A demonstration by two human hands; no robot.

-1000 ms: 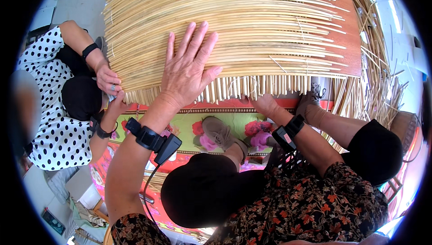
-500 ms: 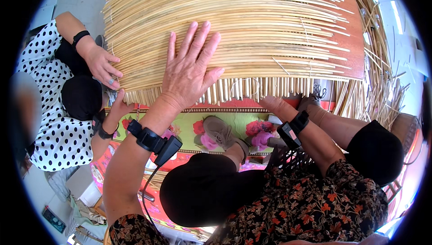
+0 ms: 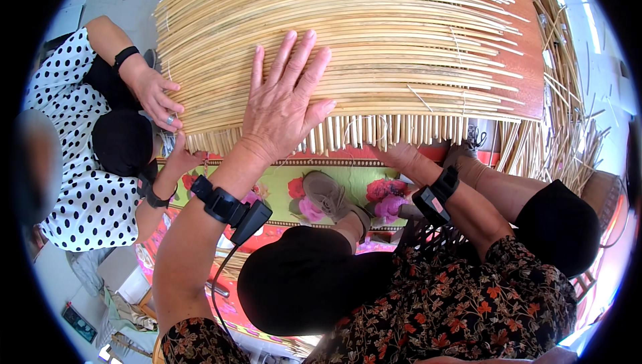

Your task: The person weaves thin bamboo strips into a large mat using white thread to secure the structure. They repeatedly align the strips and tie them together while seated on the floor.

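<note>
A mat of long pale reed stalks point(image 3: 374, 36), bound with thin cords, lies over a brown board point(image 3: 518, 63). Along the near edge hangs a row of short upright stalk ends point(image 3: 414, 128). My left hand point(image 3: 284, 96) rests flat on the mat near this edge, fingers spread and holding nothing. Below the row of stalk ends, my right hand point(image 3: 401, 156) reaches under the edge; its fingers are hidden behind the stalks. A loose cord end point(image 3: 420, 96) lies on the mat to the right of my left hand.
At the left, a co-worker in a dotted top has one hand point(image 3: 152, 93) at the mat's left edge and the other hand point(image 3: 182, 156) just below it. Loose stalks point(image 3: 562, 116) are heaped at the right. A flowered cloth point(image 3: 287, 193) covers the floor.
My right hand has slid a little to the left beneath the near edge. My left hand stays flat in nearly the same place on the mat.
</note>
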